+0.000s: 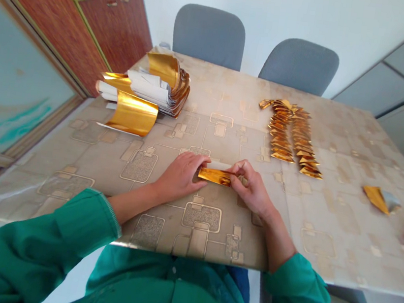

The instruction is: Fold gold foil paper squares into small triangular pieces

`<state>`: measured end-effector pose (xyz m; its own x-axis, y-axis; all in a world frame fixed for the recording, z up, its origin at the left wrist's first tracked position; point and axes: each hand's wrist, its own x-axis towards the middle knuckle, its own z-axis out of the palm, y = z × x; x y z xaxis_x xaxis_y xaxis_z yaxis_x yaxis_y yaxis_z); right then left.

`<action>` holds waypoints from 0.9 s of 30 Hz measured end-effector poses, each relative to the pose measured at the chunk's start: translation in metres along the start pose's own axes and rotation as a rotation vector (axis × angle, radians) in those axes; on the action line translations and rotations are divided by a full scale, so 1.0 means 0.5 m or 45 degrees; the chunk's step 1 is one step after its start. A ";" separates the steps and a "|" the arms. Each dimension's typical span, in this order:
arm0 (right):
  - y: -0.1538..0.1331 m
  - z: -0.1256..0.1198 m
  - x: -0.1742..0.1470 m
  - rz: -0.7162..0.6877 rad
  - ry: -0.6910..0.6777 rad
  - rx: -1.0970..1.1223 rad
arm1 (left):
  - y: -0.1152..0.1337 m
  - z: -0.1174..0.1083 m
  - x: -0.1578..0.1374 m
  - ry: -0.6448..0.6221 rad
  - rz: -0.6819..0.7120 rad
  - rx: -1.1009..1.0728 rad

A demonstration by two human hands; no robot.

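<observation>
A partly folded sheet of gold foil paper (215,175) is held between my two hands, just above the patterned tablecloth (161,235). Its gold face is toward me, and a pale strip shows along the far side. My left hand (184,176) is closed on the left end, thumb in front and fingers behind. At the right end, my right hand (251,185) pinches the paper between thumb and fingers. The fingertips behind the paper are partly hidden.
At the back left lies a stack of curled gold and white sheets (158,91). Two rows of folded gold pieces (282,132) lie at the back right. A loose gold piece (378,198) rests far right. Two grey chairs (209,36) stand behind the table.
</observation>
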<state>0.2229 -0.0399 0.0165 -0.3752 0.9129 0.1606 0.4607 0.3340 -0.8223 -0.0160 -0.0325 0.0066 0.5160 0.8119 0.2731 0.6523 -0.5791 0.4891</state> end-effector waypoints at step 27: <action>-0.024 0.033 -0.037 -0.318 -0.047 -0.839 | 0.003 -0.027 -0.007 -0.159 0.141 0.040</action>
<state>0.2111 -0.0646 0.0146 -0.5552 0.7855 0.2733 0.7439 0.6160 -0.2593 -0.0245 -0.0352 0.0174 0.6496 0.7284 0.2177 0.6037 -0.6683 0.4347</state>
